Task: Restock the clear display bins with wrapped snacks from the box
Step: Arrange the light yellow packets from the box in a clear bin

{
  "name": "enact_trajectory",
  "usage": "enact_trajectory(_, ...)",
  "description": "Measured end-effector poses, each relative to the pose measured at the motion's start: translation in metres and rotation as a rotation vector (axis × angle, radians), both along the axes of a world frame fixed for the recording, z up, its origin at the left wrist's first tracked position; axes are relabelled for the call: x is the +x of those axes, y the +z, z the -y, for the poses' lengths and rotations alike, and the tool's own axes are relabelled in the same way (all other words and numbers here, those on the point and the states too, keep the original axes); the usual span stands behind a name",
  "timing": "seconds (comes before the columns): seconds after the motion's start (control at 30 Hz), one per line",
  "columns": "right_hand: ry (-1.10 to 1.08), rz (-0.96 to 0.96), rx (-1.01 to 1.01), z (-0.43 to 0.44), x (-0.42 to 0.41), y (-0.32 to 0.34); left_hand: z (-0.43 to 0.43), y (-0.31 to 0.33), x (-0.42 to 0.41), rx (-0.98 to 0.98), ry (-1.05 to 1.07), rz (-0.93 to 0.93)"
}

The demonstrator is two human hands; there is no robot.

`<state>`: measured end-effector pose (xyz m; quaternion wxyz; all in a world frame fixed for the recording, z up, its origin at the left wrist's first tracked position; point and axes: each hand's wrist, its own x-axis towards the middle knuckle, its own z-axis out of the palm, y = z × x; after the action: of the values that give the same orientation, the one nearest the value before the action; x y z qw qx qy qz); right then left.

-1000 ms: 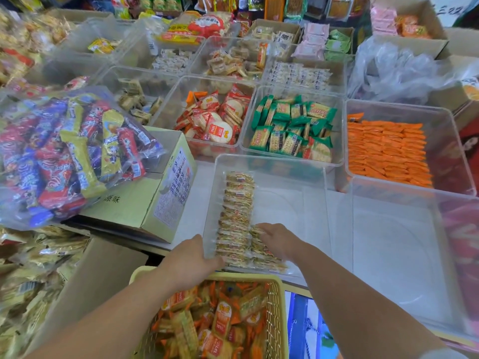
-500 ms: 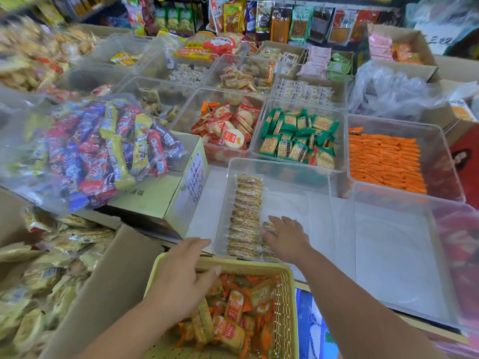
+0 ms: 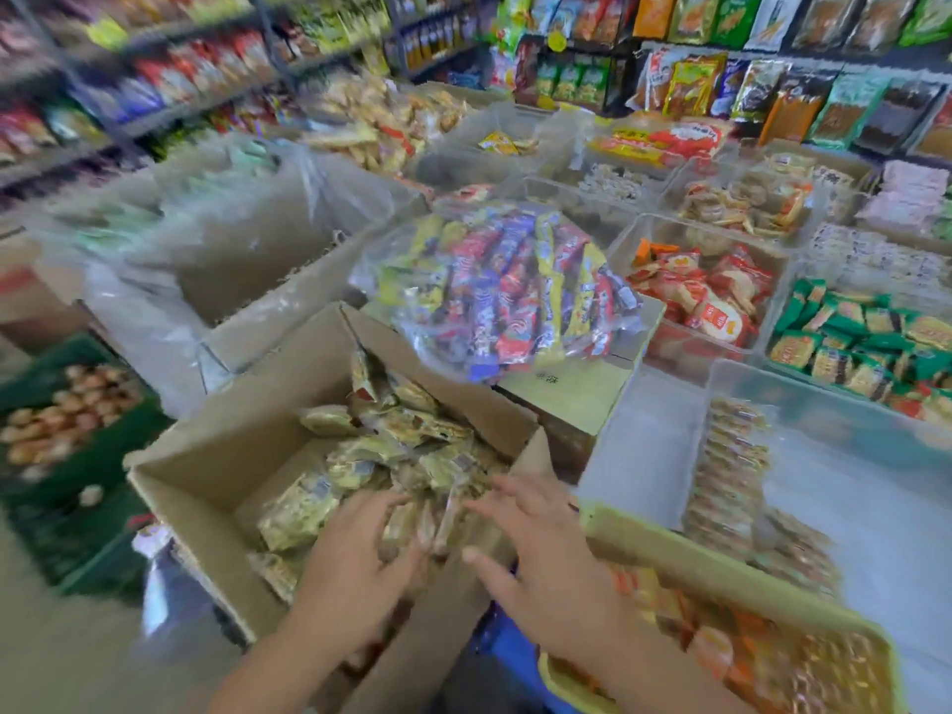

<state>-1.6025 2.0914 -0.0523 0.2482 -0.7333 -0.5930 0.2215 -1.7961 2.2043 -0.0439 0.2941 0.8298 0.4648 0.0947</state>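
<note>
Reaching into the box (image 3: 216, 487) for more wrapped snacks (image 3: 371, 456).

Both hands are down in the gold packs at the box's near right corner. The left hand (image 3: 355, 574) and right hand (image 3: 541, 564) have fingers spread; I cannot tell if they hold any yet. The clear bin (image 3: 876, 507) beside the box has one row along its left side and a few more, so lots of room is left.
</note>
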Motion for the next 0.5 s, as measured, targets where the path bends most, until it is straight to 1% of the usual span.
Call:
enact_trajectory(0.13, 0.050, 0.019, -0.191, -0.035, -0.053, -0.010, -0.068, -0.009, -0.055, -0.120, 0.039, -0.153)
enact_trajectory(0.2, 0.057, 0.113, -0.296, -0.045, -0.065, -0.015, -0.107, -0.018, -0.075, -0.167, 0.012, -0.250)
enact_trajectory(0.3, 0.021, 0.230, -0.365, -0.050, -0.074, -0.020, -0.166, -0.037, -0.090, -0.236, -0.070, -0.425)
enact_trajectory(0.37, -0.006, 0.261, -0.378, -0.050, -0.076, -0.022, -0.197, -0.053, -0.089, -0.203, -0.130, -0.565)
enact_trajectory(0.43, -0.015, 0.279, -0.388, -0.050, -0.077, -0.024, -0.219, -0.068, -0.084, -0.112, -0.180, -0.728)
enact_trajectory(0.5, -0.031, 0.276, -0.408, -0.051, -0.079, -0.024, -0.234, -0.082, -0.077, -0.114, -0.187, -0.815)
